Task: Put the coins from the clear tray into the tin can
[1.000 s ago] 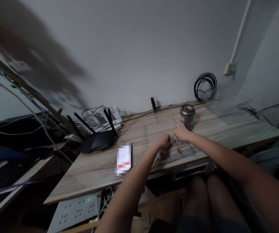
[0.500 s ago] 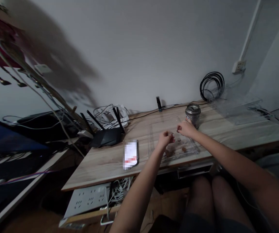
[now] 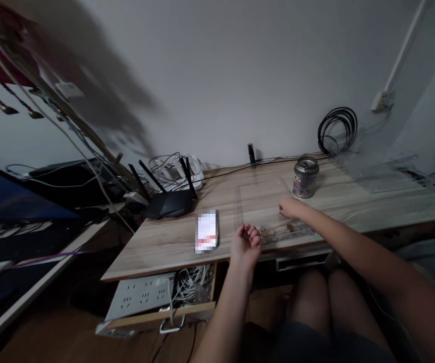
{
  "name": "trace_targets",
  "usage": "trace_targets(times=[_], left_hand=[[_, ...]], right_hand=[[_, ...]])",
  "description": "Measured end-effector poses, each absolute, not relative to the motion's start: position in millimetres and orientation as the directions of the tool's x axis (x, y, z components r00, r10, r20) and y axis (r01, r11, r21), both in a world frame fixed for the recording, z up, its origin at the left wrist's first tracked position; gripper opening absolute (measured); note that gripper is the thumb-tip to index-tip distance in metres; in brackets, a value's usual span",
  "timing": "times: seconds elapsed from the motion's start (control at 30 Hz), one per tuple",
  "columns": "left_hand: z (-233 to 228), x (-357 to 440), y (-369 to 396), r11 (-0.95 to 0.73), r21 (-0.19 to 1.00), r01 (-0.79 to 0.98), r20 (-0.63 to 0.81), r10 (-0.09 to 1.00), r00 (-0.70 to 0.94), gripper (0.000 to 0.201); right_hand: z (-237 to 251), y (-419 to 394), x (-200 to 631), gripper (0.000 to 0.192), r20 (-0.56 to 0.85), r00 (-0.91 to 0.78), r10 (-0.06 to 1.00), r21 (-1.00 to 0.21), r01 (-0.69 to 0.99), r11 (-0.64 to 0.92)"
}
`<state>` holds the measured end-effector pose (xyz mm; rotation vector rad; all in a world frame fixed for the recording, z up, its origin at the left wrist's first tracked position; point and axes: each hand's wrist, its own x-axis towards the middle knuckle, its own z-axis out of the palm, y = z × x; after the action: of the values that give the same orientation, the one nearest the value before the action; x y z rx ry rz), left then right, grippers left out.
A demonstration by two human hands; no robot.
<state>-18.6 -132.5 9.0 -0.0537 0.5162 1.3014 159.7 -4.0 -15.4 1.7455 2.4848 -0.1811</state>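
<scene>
A shallow clear tray (image 3: 240, 201) lies on the wooden desk (image 3: 354, 206), with several coins (image 3: 274, 233) gathered along its near edge. My left hand (image 3: 246, 244) hovers at the desk's front edge just left of the coins, palm up and fingers curled; whether it holds anything is unclear. My right hand (image 3: 289, 207) rests fingers-down on the tray behind the coins. Its fingertips are too dark to tell whether they pinch a coin. A metal tin with a slotted lid (image 3: 305, 177) stands upright just beyond my right hand.
A phone (image 3: 206, 232) lies left of the tray. A black router (image 3: 170, 201) and tangled cables sit at the back left, a cable coil (image 3: 336, 131) and clear plastic piece (image 3: 376, 174) at the back right. A power strip (image 3: 142, 300) lies under the desk.
My left hand has pulled back from the tray to the desk's front edge and turned palm up. My right hand has dropped lower onto the tray. The view has shifted left.
</scene>
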Motion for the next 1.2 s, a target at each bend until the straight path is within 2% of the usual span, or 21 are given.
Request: trace_targets(times=[0.13,0.3,0.43,0.53,0.63,0.77,0.87,1.03,1.2], left_hand=[[3.0,-23.5,-169.4,0.242,0.24,-0.94,-0.519,0.851,0.086,0.022],[7.1,-45.3,-176.1,0.053,0.301,-0.952,-0.432,0.898,-0.087,0.03],[6.9,-55.0,-165.0,0.019,0.308,-0.951,-0.431,0.894,-0.122,0.035],[4.3,-53.2,-160.8,0.023,0.299,-0.954,-0.455,0.882,-0.122,0.036],[2.4,-51.2,-161.2,0.014,0.295,-0.955,-0.454,0.882,-0.127,0.035],[0.9,-52.7,-162.0,0.017,0.295,-0.955,-0.447,0.886,-0.122,0.033],[0.2,-54.9,-161.2,0.028,0.289,-0.957,-0.446,0.888,-0.109,0.033],[1.1,-52.5,-157.4,0.036,0.277,-0.96,-0.454,0.885,-0.098,0.033],[3.3,-33.0,-137.9,0.145,0.27,-0.952,-0.475,0.88,-0.001,0.032]], right_hand=[[-22.5,-1.6,156.7,0.021,-0.18,-0.355,0.917,-0.078,0.935,0.347],[-19.2,-18.4,147.6,0.041,-0.119,-0.416,0.901,-0.152,0.905,0.398],[-15.2,-40.0,123.4,0.028,-0.214,-0.62,0.755,-0.309,0.776,0.55],[-10.2,-45.4,109.0,0.022,-0.329,-0.682,0.653,-0.35,0.73,0.587],[-4.7,-41.3,109.3,0.028,-0.406,-0.705,0.581,-0.364,0.708,0.605],[-3.4,-32.8,131.4,0.034,-0.41,-0.763,0.499,-0.391,0.642,0.66],[-4.3,-28.2,154.0,0.027,-0.451,-0.748,0.488,-0.319,0.645,0.695],[6.6,-29.1,176.1,0.023,-0.522,-0.645,0.558,-0.052,0.677,0.734],[22.5,-33.7,172.9,0.029,-0.549,-0.642,0.536,0.025,0.628,0.778]])
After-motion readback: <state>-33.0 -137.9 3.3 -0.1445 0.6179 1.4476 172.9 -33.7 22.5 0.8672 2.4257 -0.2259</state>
